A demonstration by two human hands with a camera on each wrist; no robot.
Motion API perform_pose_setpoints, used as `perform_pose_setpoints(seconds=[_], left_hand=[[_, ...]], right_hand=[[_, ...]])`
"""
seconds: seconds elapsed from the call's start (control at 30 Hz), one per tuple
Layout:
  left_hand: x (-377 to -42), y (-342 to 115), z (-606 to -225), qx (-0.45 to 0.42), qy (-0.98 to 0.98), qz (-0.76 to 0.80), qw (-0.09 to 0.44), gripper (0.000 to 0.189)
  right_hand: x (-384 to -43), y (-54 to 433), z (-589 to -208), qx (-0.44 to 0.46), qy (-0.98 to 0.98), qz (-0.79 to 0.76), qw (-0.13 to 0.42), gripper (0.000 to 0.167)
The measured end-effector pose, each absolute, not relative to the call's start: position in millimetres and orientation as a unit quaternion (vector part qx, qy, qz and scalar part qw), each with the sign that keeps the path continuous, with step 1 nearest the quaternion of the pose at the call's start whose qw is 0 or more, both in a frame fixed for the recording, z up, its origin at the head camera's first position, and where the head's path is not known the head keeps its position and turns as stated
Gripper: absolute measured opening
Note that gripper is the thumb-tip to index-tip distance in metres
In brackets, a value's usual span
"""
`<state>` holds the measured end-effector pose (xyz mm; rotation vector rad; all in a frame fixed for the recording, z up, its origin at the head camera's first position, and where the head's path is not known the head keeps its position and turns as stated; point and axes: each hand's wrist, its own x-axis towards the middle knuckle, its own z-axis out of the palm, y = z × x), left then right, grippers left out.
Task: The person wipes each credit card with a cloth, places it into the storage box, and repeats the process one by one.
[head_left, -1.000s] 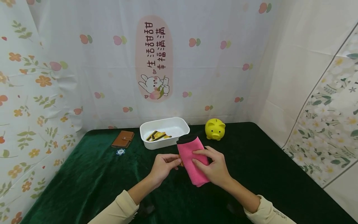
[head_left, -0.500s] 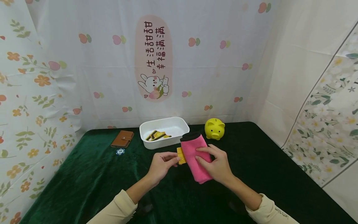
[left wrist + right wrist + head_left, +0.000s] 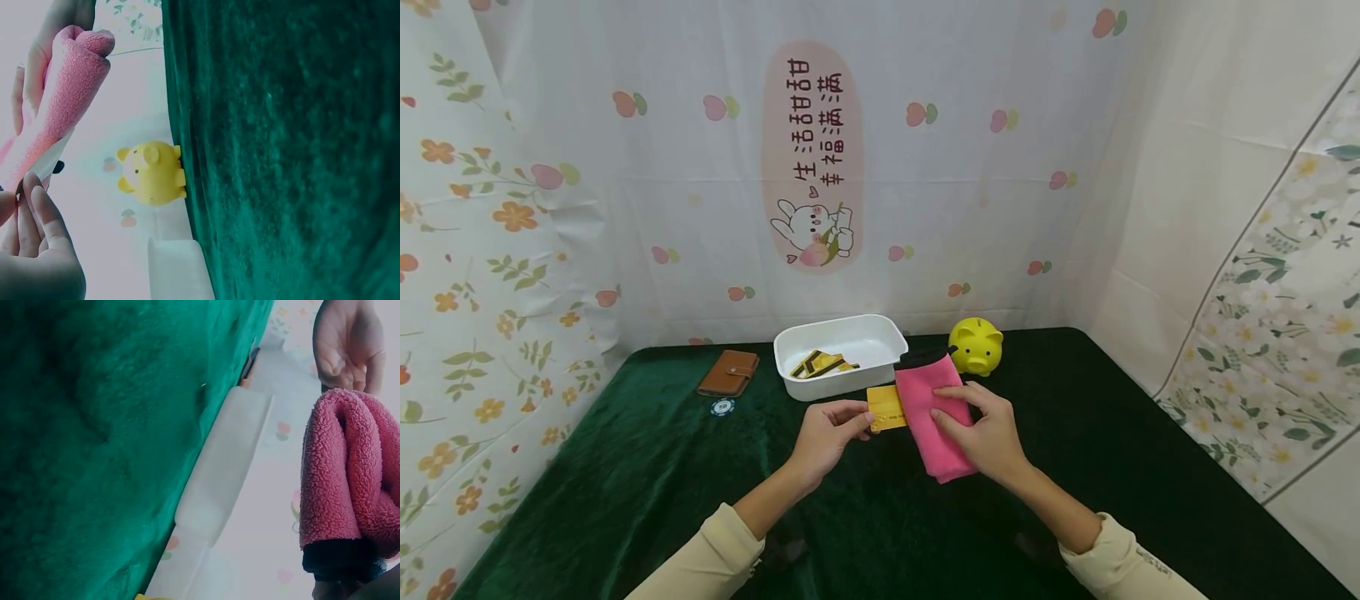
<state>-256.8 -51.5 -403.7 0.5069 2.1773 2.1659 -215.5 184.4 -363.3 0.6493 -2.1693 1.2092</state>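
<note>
Above the table my left hand [image 3: 822,440] pinches the outer edge of a gold bank card [image 3: 887,407] between thumb and fingers. The card's other end is hidden against a folded pink fleece cloth [image 3: 931,446] with black edging. My right hand [image 3: 991,429] grips this cloth from its right side, thumb and fingers on the near face. In the left wrist view, the card's pale back shows alongside the fuzzy cloth [image 3: 72,87]. The right wrist view has the rolled folds of the cloth [image 3: 331,481] close up, with the left hand [image 3: 350,347] beyond them.
Behind the hands stands a white basin [image 3: 880,342] with a yellow-and-black striped item [image 3: 823,363] inside. A yellow piggy bank [image 3: 976,347] is right of it. At the left lie a brown wallet [image 3: 728,372] and a poker chip [image 3: 722,407]. Dark green cloth [image 3: 647,500] covers the table.
The card has come further out from the cloth's left side, my left hand drawing slightly left with it. My right hand and the cloth have shifted a little right and up.
</note>
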Motion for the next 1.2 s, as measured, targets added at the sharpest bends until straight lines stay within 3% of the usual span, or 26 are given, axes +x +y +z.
perform_pose_setpoints(seconds=[0.53, 0.9, 1.2], left_hand=[[-268, -58, -403, 0.105, 0.644, 0.758, 0.015, 0.023], [-293, -73, -400, 0.025, 0.589, 0.808, -0.024, 0.028], [-309, -85, -401, -0.028, 0.58, 0.814, -0.015, 0.03]], right_hand=[[-241, 205, -386, 0.198, -0.833, 0.435, 0.278, 0.025], [-261, 233, -402, 0.131, -0.847, 0.487, 0.17, 0.026], [-266, 245, -408, 0.098, -0.874, 0.471, 0.066, 0.028]])
